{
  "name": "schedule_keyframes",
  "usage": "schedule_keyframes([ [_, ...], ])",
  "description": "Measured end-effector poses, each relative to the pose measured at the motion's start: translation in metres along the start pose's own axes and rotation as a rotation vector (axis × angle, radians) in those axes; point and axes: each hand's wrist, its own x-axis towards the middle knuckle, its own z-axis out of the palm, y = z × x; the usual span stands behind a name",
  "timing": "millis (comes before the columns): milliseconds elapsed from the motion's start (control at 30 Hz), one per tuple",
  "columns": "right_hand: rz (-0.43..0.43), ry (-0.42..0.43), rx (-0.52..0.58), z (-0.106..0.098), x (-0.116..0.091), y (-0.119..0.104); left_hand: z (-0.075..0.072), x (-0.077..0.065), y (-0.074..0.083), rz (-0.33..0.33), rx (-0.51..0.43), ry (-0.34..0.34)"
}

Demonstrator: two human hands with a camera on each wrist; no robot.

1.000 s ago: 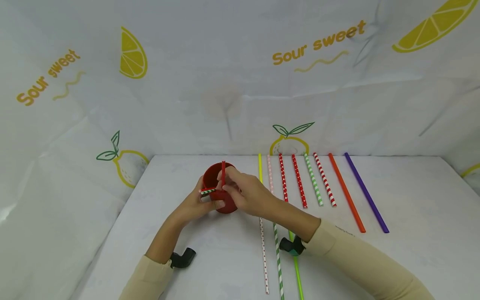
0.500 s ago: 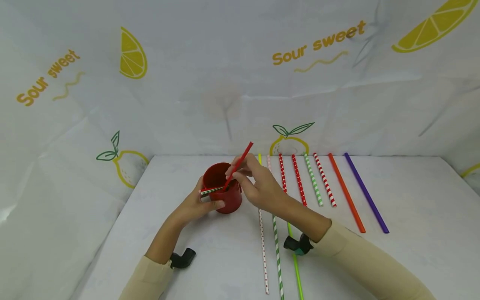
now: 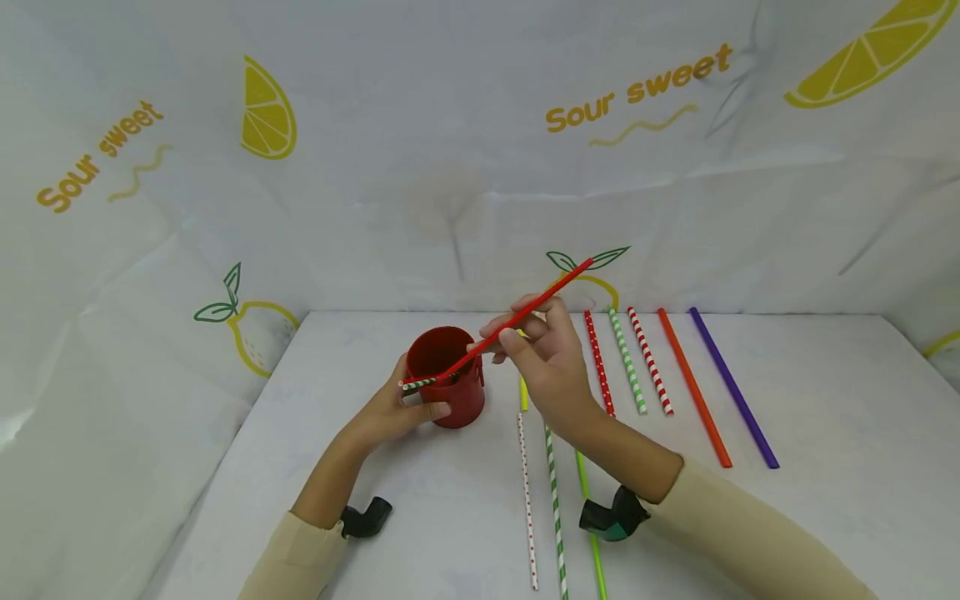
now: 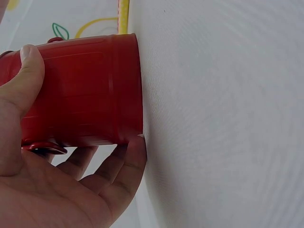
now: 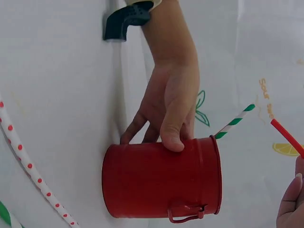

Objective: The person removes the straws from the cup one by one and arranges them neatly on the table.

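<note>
My left hand holds a red metal pail from its left side, thumb on the near wall and fingers on the far one. The left wrist view shows the pail's base at the white surface. A green-and-white striped straw sticks out of its mouth, leaning over the rim. My right hand pinches a plain red straw, slanted with its upper end to the right. That straw's lower end is apart from the pail in the right wrist view.
Right of the pail lie several straws, among them a red-dotted white, a green-striped, a lime, a light-green-striped, a red-striped, an orange and a purple straw. A white printed backdrop rises behind.
My right hand has moved right, away from the pail's mouth, with the red straw. The straw has gone from upright to slanting up to the right. My left hand and the pail stay put.
</note>
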Motion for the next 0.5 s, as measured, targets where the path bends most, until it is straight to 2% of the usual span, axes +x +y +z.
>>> schedule_keyframes([
  [267,0.327,0.077,0.161,-0.001,-0.013,-0.013,0.000,0.000,-0.002,0.022,0.027,0.001],
  [367,0.404,0.072,0.156,-0.003,-0.020,-0.017,-0.001,-0.001,-0.003,0.033,0.015,-0.006],
  [500,0.478,0.029,0.088,-0.008,-0.032,-0.020,-0.001,-0.001,-0.003,0.032,-0.003,-0.009],
])
